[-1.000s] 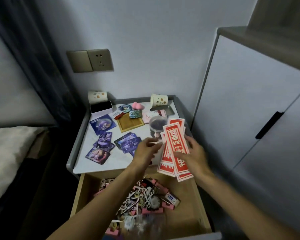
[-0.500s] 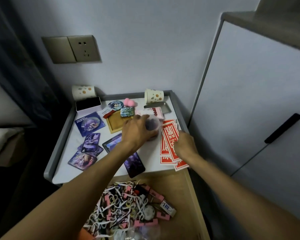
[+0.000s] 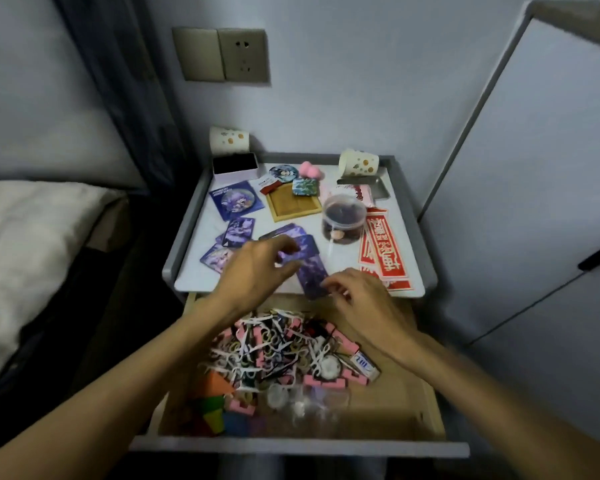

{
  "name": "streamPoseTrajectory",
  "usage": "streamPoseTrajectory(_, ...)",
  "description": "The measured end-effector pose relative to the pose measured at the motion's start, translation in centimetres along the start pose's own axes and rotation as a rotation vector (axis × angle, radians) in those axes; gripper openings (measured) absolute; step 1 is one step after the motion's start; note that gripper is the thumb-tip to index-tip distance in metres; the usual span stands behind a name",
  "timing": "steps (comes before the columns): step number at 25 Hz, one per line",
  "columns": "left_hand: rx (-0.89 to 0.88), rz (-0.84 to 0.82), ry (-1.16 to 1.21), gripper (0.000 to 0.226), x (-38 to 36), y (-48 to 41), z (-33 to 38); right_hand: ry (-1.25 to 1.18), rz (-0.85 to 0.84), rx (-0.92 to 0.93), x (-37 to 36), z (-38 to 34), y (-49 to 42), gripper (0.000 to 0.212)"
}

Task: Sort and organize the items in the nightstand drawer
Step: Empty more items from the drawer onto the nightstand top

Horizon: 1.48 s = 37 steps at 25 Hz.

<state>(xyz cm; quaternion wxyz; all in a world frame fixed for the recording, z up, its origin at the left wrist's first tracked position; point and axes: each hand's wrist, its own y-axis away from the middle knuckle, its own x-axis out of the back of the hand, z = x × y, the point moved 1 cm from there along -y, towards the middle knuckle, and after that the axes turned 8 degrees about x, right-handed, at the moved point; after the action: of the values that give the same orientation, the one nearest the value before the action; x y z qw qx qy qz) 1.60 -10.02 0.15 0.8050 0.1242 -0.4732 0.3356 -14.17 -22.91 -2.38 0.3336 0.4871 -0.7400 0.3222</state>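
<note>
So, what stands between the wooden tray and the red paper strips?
In the head view, a clear lidded jar stands between the wooden tray and the red paper strips.

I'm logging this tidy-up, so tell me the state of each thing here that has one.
Drawer, open, cluttered.
Jar, upright, lidded.
Left cup, on its side.
Right cup, on its side.
Box, open.
Red slips, flat on top.
Cards, under both hands.
Left hand, pinching cards.
Right hand, at cards, hold unclear.
</note>
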Motion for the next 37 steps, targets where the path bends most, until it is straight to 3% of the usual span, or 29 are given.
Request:
streamPoseTrajectory(4, 0.494, -0.050, -0.385, 0.031, 4.4, 6.3, -8.1, -0.019, -0.369, 0.114, -6.1, -3.0, 1.6, 0.023)
streamPoseTrajectory(7, 0.648, -0.166, -0.372, 0.038, 5.2, 7.5, -11.9, 0.040, -0.506, 0.172, -11.6, -5.1, -0.9, 0.048)
streamPoseTrajectory(11, 0.638, -0.109, -0.322, 0.043, 3.7, 6.3, -13.2, 0.232, -0.459, 0.218, -17.6, -5.6, -5.9, 0.070)
streamPoseTrajectory(15, 0.625, -0.202, -0.337, 0.022, 1.5, 5.0, -15.4, 0.286, -0.433, 0.373, -22.9, -5.4, -7.6, 0.062)
streamPoseTrajectory(18, 0.580, -0.230, -0.339, 0.018, 0.8, 4.0, -16.1, 0.249, -0.424, 0.357, -24.6, -4.8, -7.4, 0.059)
streamPoseTrajectory(23, 0.517, -0.294, -0.408, 0.023, -0.7, 4.2, -16.4, 0.295, -0.409, 0.372, -22.9, -2.5, -5.8, 0.053)
streamPoseTrajectory(32, 0.481, -0.290, -0.536, 0.028, 0.3, 4.8, -14.8, 0.261, -0.376, 0.148, -17.9, 2.1, -0.2, 0.030)
streamPoseTrajectory(37, 0.522, -0.275, -0.473, 0.025, 0.7, 4.4, -15.0, 0.243, -0.394, 0.197, -17.9, -0.1, -0.8, 0.047)
